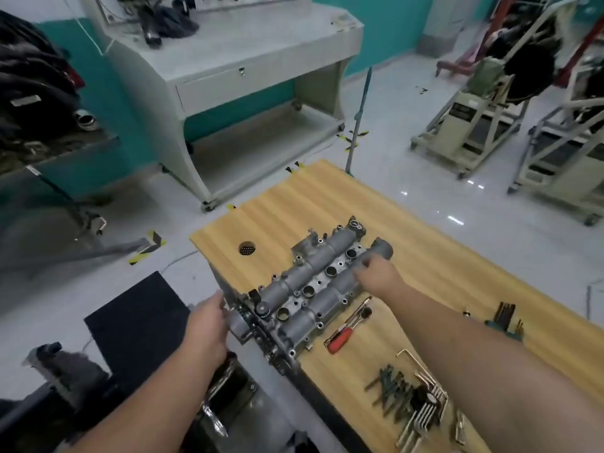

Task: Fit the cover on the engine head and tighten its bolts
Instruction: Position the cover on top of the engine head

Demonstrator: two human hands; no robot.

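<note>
Diagonally across the near-left part of the wooden counter [425,266] lies the cover [313,286], a grey cast part with two parallel rounded ridges and a row of round holes between them; its long axis runs from the near-left counter edge up toward the far right, and the near end overhangs that edge slightly, while the far end points toward the room's back right. The near end is held by the left hand [209,322], its grip curled against the end face; how far the fingers wrap cannot be told, as they are hidden behind the hand. The far end of the right-side ridge is held by the right hand [376,273], its grip closed down over the casting near a round tube opening; the fingertips are blurred. Just beside the cover, on its right, a ratchet [349,325] with a red handle lies roughly parallel to it, apart from it. Nearer, a cluster of dark bolts [392,393] is spread on the counter, and a set of hex keys [425,410] lies fanned just beside them. A round grommet hole [247,248] is seen in the counter, left of the cover.
</note>
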